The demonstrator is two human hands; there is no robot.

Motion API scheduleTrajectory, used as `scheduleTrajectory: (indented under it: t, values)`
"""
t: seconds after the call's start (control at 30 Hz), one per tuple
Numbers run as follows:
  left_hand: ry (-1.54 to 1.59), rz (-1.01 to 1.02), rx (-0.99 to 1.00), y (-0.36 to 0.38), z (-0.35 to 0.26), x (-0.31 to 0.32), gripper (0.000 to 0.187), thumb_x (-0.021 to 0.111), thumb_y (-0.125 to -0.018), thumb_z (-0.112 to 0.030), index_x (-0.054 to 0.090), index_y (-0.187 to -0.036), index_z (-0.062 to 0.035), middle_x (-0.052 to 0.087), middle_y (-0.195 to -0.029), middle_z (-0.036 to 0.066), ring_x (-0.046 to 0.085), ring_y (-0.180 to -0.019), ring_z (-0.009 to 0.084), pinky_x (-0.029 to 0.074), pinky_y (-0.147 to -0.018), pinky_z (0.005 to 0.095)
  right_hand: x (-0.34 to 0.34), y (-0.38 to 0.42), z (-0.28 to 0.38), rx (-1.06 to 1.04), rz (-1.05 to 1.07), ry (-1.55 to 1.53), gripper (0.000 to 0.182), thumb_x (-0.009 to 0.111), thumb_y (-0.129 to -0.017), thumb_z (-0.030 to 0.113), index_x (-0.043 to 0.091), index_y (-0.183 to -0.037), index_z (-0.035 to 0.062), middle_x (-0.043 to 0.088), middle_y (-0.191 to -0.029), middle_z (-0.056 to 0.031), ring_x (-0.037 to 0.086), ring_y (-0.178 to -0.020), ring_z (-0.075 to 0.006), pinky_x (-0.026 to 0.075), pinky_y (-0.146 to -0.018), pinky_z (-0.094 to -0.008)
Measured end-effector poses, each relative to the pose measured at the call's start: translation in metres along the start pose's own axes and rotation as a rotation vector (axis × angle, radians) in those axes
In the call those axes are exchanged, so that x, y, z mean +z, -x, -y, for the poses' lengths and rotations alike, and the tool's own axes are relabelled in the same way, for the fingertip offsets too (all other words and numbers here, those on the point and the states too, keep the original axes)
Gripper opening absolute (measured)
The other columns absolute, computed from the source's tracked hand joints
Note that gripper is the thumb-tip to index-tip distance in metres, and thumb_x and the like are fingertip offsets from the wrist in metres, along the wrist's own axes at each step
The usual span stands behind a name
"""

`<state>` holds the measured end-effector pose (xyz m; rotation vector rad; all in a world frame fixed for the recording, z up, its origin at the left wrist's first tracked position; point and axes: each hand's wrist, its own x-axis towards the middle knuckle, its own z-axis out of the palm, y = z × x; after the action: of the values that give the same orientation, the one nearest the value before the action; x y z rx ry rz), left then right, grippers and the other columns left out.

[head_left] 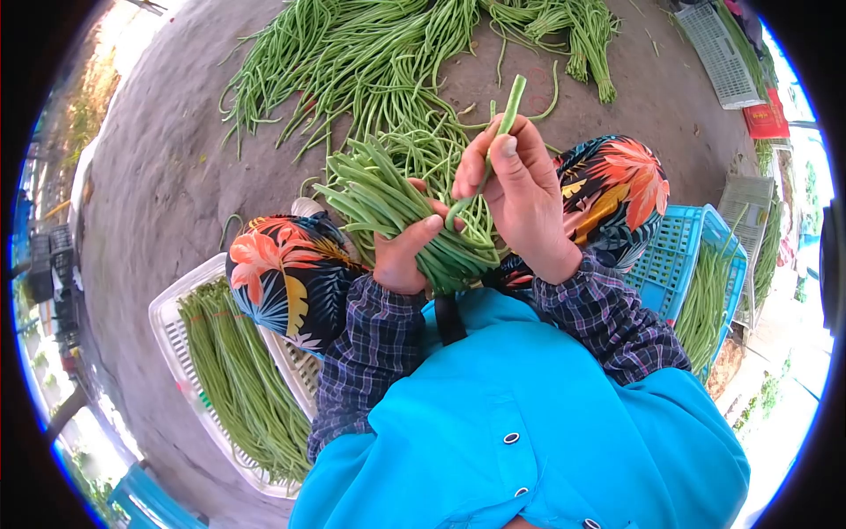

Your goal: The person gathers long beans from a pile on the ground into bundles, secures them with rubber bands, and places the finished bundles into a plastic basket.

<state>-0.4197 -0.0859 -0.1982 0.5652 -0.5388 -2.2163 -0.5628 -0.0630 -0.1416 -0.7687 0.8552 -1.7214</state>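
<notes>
My left hand (408, 251) is wrapped round a thick bundle of long green beans (379, 189), held above my lap between my knees. The bundle's ends fan out toward the upper left, and its lower part curves down near my blue top. To the right of the bundle, my right hand (522, 194) is raised and pinches a single long bean (511, 106) between thumb and fingers. The tip of that bean points up, and its lower part loops back toward the bundle. Some fingers of my left hand are hidden behind the beans.
A large heap of long beans (352, 66) lies on the grey ground (167, 159) ahead. A white crate (167, 322) with beans stands at my left, a blue crate (674, 256) with beans at my right. Farther right are a grey crate (718, 53) and a red box (765, 116).
</notes>
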Motion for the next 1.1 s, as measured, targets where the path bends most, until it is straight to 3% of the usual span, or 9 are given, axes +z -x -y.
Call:
scheduleTrajectory:
  t: [0.27, 0.37, 0.43, 0.6, 0.63, 0.7, 0.83, 1.07, 1.1]
  values:
    - [0.035, -0.133, 0.107, 0.000, -0.009, -0.005, 0.043, 0.055, -0.075, 0.004, 0.039, -0.114, -0.0031, 0.057, -0.081, 0.011, 0.058, -0.077, 0.0212, 0.050, -0.070, 0.0345, 0.003, -0.009, 0.042, -0.377, -0.128, 0.189, 0.021, 0.042, -0.096, 0.026, 0.043, -0.101, 0.0059, 0.047, -0.070, -0.0001, 0.036, -0.052, -0.0044, 0.030, -0.046, -0.0184]
    - [-0.165, -0.011, 0.097, 0.000, -0.011, -0.007, 0.047, 0.058, -0.072, 0.006, 0.040, -0.115, -0.0038, 0.056, -0.081, 0.010, 0.056, -0.075, 0.0219, 0.047, -0.072, 0.0357, 0.006, -0.008, 0.056, -0.362, -0.075, 0.479, 0.025, 0.046, -0.094, 0.021, 0.043, -0.113, 0.0048, 0.046, -0.072, 0.0005, 0.038, -0.060, -0.0045, 0.033, -0.052, -0.0192]
    - [-0.236, 0.029, 0.113, -0.001, -0.013, -0.002, 0.047, 0.058, -0.072, 0.008, 0.040, -0.114, -0.0029, 0.057, -0.081, 0.010, 0.057, -0.074, 0.0200, 0.049, -0.070, 0.0328, 0.012, 0.002, 0.042, -0.069, 0.107, 0.950, 0.024, 0.048, -0.094, 0.018, 0.045, -0.110, 0.0013, 0.048, -0.075, -0.0013, 0.044, -0.067, -0.0064, 0.039, -0.058, -0.0211]
    - [-0.521, -0.051, 0.216, 0.000, -0.003, -0.007, 0.047, 0.064, -0.073, 0.009, 0.046, -0.114, -0.0014, 0.059, -0.094, 0.007, 0.059, -0.089, 0.0179, 0.051, -0.076, 0.0298, 0.019, 0.021, -0.023, 0.078, -0.006, 0.353, 0.015, 0.045, -0.094, 0.013, 0.046, -0.102, -0.0002, 0.054, -0.103, -0.0114, 0.054, -0.095, -0.0149, 0.044, -0.081, -0.0269]
    - [-0.119, -0.137, 0.037, 0.002, -0.004, -0.001, 0.048, 0.065, -0.072, 0.009, 0.048, -0.115, -0.0023, 0.056, -0.106, 0.006, 0.057, -0.097, 0.0183, 0.050, -0.081, 0.0309, 0.021, 0.023, -0.028, 0.077, -0.018, 0.350, 0.015, 0.045, -0.094, 0.013, 0.046, -0.102, -0.0002, 0.054, -0.103, -0.0114, 0.054, -0.095, -0.0149, 0.044, -0.081, -0.0269]
    - [-0.283, -0.088, 0.153, 0.001, 0.004, -0.014, 0.047, 0.063, -0.074, 0.008, 0.047, -0.117, -0.0028, 0.054, -0.110, 0.007, 0.055, -0.101, 0.0187, 0.049, -0.084, 0.0321, 0.019, 0.024, -0.033, -0.023, 0.089, 0.649, 0.015, 0.046, -0.091, 0.006, 0.046, -0.106, 0.0004, 0.054, -0.113, -0.0146, 0.054, -0.102, -0.0223, 0.043, -0.085, -0.0310]
    - [-0.439, -0.014, 0.303, -0.006, 0.010, -0.028, 0.039, 0.049, -0.086, -0.003, 0.041, -0.125, -0.0031, 0.047, -0.123, 0.010, 0.048, -0.113, 0.0223, 0.041, -0.096, 0.0370, 0.017, 0.025, -0.049, -0.130, 0.066, 0.766, 0.023, 0.044, -0.088, 0.003, 0.044, -0.111, 0.0028, 0.049, -0.122, -0.0160, 0.040, -0.120, -0.0362, 0.031, -0.100, -0.0426]
    - [-0.019, -0.035, 0.089, -0.010, 0.012, -0.050, 0.047, 0.037, -0.093, -0.032, 0.036, -0.132, -0.0061, 0.040, -0.133, 0.012, 0.037, -0.124, 0.0253, 0.031, -0.104, 0.0416, 0.014, 0.017, -0.046, -0.159, 0.196, 1.166, 0.035, 0.040, -0.089, 0.004, 0.039, -0.125, 0.0049, 0.043, -0.130, -0.0140, 0.034, -0.126, -0.0358, 0.017, -0.103, -0.0538]
    - [-0.114, -0.088, 0.148, -0.010, 0.009, -0.037, 0.049, 0.058, -0.084, -0.001, 0.039, -0.128, -0.0053, 0.045, -0.127, 0.009, 0.047, -0.114, 0.0197, 0.039, -0.098, 0.0335, 0.015, 0.015, -0.041, -0.171, 0.239, 1.276, 0.037, 0.041, -0.092, 0.013, 0.036, -0.128, 0.0032, 0.043, -0.129, -0.0142, 0.036, -0.126, -0.0333, 0.022, -0.103, -0.0484]
